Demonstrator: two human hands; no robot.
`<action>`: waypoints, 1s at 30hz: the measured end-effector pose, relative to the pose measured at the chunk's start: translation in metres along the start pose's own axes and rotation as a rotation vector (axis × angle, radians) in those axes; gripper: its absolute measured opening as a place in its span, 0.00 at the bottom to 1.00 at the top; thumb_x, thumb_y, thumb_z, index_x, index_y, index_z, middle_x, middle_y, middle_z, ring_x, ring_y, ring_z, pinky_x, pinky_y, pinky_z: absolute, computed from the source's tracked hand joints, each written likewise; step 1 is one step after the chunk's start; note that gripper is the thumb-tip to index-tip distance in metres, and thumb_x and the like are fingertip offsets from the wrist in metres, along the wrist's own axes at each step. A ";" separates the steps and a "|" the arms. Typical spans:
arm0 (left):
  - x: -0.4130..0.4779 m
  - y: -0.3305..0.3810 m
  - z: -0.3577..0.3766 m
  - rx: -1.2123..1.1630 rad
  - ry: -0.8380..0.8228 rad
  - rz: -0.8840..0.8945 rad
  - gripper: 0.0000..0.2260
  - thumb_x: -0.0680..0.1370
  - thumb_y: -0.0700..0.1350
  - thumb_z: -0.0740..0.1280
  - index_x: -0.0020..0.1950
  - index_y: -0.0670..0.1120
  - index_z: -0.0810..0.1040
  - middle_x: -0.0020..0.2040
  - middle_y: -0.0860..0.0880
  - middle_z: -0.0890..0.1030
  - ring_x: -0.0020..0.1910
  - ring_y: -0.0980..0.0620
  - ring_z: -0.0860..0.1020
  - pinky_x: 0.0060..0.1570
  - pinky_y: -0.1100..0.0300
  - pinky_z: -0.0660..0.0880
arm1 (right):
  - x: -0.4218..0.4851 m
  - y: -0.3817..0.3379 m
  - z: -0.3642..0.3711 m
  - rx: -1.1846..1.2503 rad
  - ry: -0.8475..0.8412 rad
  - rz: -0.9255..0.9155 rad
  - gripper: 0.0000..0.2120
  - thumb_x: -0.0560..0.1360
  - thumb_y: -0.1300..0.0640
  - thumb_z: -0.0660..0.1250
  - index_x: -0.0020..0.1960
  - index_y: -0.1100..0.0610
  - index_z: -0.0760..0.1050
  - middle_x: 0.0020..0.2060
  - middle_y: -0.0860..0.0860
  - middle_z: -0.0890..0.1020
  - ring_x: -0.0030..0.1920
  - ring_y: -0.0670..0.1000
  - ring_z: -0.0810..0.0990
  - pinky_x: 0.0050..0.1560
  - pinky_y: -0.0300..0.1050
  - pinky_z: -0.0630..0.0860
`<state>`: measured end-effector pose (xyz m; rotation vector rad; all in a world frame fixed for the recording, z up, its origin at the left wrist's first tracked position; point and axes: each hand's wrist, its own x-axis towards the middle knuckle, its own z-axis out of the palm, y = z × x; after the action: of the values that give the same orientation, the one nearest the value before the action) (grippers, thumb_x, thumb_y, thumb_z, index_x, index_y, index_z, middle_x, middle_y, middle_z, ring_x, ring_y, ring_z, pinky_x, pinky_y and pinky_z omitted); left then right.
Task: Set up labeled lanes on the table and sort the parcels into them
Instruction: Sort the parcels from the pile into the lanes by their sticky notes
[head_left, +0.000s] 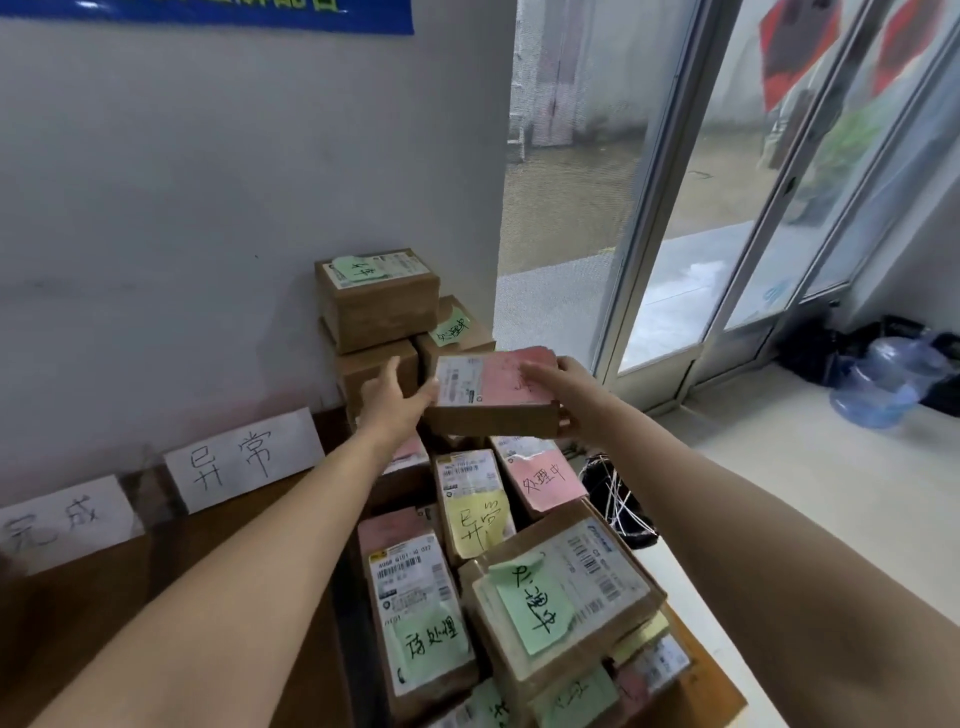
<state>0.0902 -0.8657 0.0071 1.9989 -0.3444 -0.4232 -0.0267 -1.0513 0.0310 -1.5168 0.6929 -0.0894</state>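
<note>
The left hand (393, 401) and right hand (567, 396) are gripping opposite ends of a flat brown cardboard parcel with a pink note (493, 396), fingers curled round it, above stacked labelled parcels (415, 597)

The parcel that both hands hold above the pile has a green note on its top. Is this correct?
Not quite. The head view shows that the note on the parcel is pink, not green. The left hand and the right hand do hold it above the pile.
</note>
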 end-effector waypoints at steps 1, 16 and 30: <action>-0.001 0.001 0.004 -0.079 0.006 -0.048 0.36 0.76 0.58 0.66 0.78 0.55 0.50 0.76 0.44 0.57 0.73 0.40 0.62 0.66 0.39 0.66 | 0.000 0.002 -0.001 0.067 0.050 0.029 0.23 0.76 0.51 0.69 0.66 0.58 0.65 0.50 0.56 0.77 0.45 0.54 0.80 0.45 0.54 0.82; -0.013 0.037 0.083 -0.348 -0.358 -0.059 0.21 0.79 0.39 0.64 0.71 0.45 0.64 0.55 0.43 0.77 0.45 0.50 0.78 0.43 0.59 0.76 | -0.008 0.028 -0.071 -0.070 -0.216 0.189 0.08 0.77 0.53 0.68 0.50 0.59 0.76 0.41 0.54 0.80 0.41 0.51 0.79 0.51 0.46 0.78; 0.001 0.008 0.109 0.034 -0.282 -0.440 0.17 0.81 0.46 0.62 0.63 0.35 0.70 0.47 0.38 0.79 0.44 0.42 0.81 0.48 0.51 0.80 | 0.054 0.068 -0.093 0.128 -0.209 0.273 0.13 0.76 0.46 0.65 0.50 0.56 0.76 0.40 0.53 0.81 0.43 0.53 0.79 0.54 0.50 0.73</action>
<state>0.0427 -0.9559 -0.0316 2.0469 -0.0795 -0.9872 -0.0504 -1.1523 -0.0425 -1.2761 0.7055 0.2252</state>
